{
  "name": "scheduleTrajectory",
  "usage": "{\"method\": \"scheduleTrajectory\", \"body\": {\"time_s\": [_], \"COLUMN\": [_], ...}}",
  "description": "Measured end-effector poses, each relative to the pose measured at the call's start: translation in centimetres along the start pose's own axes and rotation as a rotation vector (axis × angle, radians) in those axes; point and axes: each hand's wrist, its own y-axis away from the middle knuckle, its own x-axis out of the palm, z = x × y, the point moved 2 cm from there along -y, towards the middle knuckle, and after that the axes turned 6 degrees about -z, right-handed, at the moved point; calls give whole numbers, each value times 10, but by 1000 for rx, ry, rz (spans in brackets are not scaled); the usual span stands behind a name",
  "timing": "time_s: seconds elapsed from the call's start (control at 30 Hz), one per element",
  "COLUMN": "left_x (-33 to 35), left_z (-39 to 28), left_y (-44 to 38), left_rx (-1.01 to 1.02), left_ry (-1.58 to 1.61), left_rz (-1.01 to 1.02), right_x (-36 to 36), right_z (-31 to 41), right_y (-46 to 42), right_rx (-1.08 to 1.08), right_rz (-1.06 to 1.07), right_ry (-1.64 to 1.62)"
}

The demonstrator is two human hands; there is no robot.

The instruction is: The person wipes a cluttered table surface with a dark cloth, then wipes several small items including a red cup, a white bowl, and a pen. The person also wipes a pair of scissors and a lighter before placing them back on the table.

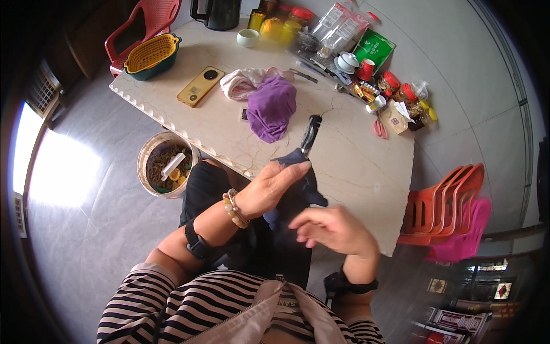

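My left hand (273,185) grips a dark blue cloth (313,189) folded about a black-handled tool, perhaps a knife. The black handle (310,133) points away from me over the table, with a bit of metal showing at its base. The cloth and my hand hide the rest of the tool. To the lower right, my right hand (337,232) hovers near the cloth, slightly blurred, fingers curved and apart with nothing in them. Beyond the handle, a crumpled purple cloth (273,107) lies against a white and pink cloth (245,84).
The marble-patterned table (356,180) bears a phone (200,87), a yellow basket in a green one (152,56), pink-handled scissors (380,128) and several jars (406,92). A waste bucket (167,165) stands left; stacked chairs (442,206) stand right.
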Motion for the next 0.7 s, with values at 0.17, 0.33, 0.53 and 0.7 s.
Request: {"method": "scheduleTrajectory", "body": {"time_s": [0.17, 0.33, 0.53, 0.7], "left_x": [10, 21, 15, 9], "left_z": [4, -19, -2, 9], "left_y": [3, 9, 13, 7], "left_rx": [-36, -165, -289, -317], "left_ry": [-140, -160, -177, 92], "left_rz": [232, 404, 432, 114], "right_x": [-35, -27, -64, -64], "right_z": [22, 11, 0, -2], "right_y": [-8, -34, -30, -26], "right_rx": [-191, -306, -249, -255], "right_rz": [-674, -797, -1207, -1232], "right_ry": [-12, 43, -186, -351]}}
